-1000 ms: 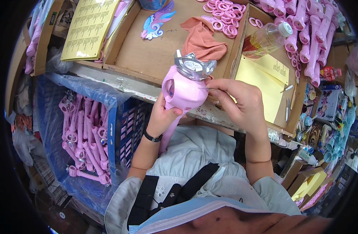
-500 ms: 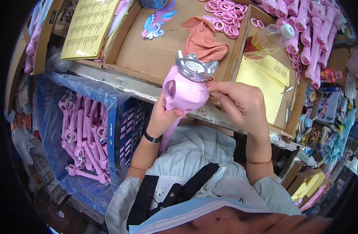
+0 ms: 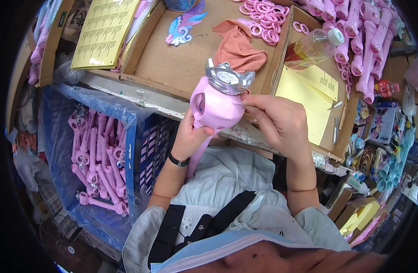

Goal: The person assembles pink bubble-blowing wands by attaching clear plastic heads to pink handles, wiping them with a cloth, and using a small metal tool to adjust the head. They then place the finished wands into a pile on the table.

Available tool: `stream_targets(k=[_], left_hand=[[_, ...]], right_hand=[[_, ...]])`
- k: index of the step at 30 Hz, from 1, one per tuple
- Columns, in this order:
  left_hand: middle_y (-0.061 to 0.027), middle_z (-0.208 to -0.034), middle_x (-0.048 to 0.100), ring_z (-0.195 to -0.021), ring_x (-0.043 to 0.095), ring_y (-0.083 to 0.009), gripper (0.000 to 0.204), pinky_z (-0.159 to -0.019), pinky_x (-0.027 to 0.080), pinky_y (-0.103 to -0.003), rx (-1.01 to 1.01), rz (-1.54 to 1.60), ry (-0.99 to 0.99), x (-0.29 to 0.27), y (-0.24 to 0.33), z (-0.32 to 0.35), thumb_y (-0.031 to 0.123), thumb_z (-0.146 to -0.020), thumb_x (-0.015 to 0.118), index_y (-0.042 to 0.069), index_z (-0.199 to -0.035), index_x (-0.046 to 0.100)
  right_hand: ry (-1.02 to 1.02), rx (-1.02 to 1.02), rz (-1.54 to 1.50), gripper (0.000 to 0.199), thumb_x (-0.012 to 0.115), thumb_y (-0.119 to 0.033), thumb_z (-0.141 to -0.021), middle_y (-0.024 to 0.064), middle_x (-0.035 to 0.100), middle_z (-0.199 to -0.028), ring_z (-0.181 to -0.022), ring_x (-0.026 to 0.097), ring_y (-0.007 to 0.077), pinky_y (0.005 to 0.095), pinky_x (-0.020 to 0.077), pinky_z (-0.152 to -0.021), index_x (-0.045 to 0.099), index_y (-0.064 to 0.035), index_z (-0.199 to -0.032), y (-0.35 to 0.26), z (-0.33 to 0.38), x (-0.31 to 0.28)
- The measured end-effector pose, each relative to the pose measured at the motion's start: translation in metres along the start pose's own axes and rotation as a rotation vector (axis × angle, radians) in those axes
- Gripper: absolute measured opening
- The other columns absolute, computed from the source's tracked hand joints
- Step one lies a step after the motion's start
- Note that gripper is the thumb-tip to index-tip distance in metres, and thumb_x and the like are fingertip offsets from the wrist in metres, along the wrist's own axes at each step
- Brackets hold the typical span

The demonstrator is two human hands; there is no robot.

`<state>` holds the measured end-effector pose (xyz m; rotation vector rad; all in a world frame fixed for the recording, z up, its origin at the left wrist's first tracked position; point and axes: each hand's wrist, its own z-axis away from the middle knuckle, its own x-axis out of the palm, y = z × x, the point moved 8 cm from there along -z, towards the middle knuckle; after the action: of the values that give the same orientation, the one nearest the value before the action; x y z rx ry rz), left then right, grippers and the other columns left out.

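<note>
L hand (image 3: 191, 139) grips pink toy (image 3: 214, 108), R hand (image 3: 277, 123) at silver top (image 3: 228, 77)

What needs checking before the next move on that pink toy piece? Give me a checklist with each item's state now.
1. Left hand grips the pink toy piece from below: ok.
2. Right hand has its fingertips at the piece's right side, under the silver crown part: ok.
3. Crown part sits on top of the piece: ok; fully seated: cannot tell.
4. What the right fingertips pinch: cannot tell.
5. Piece is held above the cardboard tray, apart from the orange cloth: ok.
</note>
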<state>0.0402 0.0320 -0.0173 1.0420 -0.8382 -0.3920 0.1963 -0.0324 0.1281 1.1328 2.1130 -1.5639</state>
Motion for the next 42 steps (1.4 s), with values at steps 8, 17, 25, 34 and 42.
stream_targets(k=[8, 17, 25, 34, 42], left_hand=[[-0.0076, -0.111, 0.056, -0.093, 0.057, -0.012, 0.084, -0.076, 0.049, -0.025, 0.03, -0.018, 0.017, -0.0015, -0.0007, -0.0008, 0.041, -0.072, 0.077, -0.003, -0.131, 0.036], [-0.007, -0.105, 0.058, -0.087, 0.058, -0.0115, 0.084, -0.072, 0.049, -0.024, 0.005, -0.006, 0.014, 0.0004, 0.0005, -0.0006, 0.042, -0.072, 0.077, -0.003, -0.13, 0.037], [-0.0074, -0.103, 0.058, -0.083, 0.059, -0.0116, 0.083, -0.069, 0.05, -0.024, 0.001, -0.013, 0.007, 0.0022, 0.0025, 0.0003, 0.043, -0.073, 0.077, -0.003, -0.13, 0.037], [-0.0078, -0.103, 0.058, -0.083, 0.06, -0.0122, 0.083, -0.068, 0.052, -0.025, 0.009, -0.024, 0.011, 0.0011, 0.0019, -0.0004, 0.043, -0.073, 0.077, -0.003, -0.129, 0.038], [-0.0081, -0.106, 0.057, -0.087, 0.059, -0.0123, 0.085, -0.071, 0.051, -0.025, 0.026, -0.042, 0.019, 0.0005, 0.0027, -0.001, 0.045, -0.072, 0.076, -0.003, -0.13, 0.037]], right_hand=[[-0.016, -0.039, -0.034, 0.018, 0.066, 0.0, -0.073, 0.0118, 0.067, -0.082, -0.073, 0.066, 0.0267, 0.0335, 0.0523, -0.063, 0.065, -0.0037, -0.091, 0.0012, -0.0012, 0.0001], [-0.027, -0.012, -0.029, 0.02, 0.065, 0.0, -0.074, 0.0121, 0.067, -0.082, -0.072, 0.066, 0.0272, 0.0339, 0.0513, -0.062, 0.065, -0.0043, -0.093, 0.0026, -0.0006, 0.001], [-0.037, -0.052, -0.037, 0.019, 0.064, 0.001, -0.073, 0.0122, 0.067, -0.082, -0.072, 0.066, 0.0276, 0.0341, 0.0514, -0.062, 0.064, -0.0032, -0.092, 0.0007, -0.0008, 0.0003], [-0.032, -0.077, -0.024, 0.02, 0.063, 0.005, -0.071, 0.0118, 0.068, -0.081, -0.068, 0.067, 0.0236, 0.0292, 0.0517, -0.06, 0.066, -0.0001, -0.09, -0.0007, -0.0021, -0.0007], [-0.028, -0.042, -0.037, 0.02, 0.063, 0.006, -0.071, 0.0122, 0.068, -0.082, -0.069, 0.067, 0.0244, 0.0298, 0.0519, -0.061, 0.066, -0.0001, -0.09, 0.0026, -0.0015, 0.0002]])
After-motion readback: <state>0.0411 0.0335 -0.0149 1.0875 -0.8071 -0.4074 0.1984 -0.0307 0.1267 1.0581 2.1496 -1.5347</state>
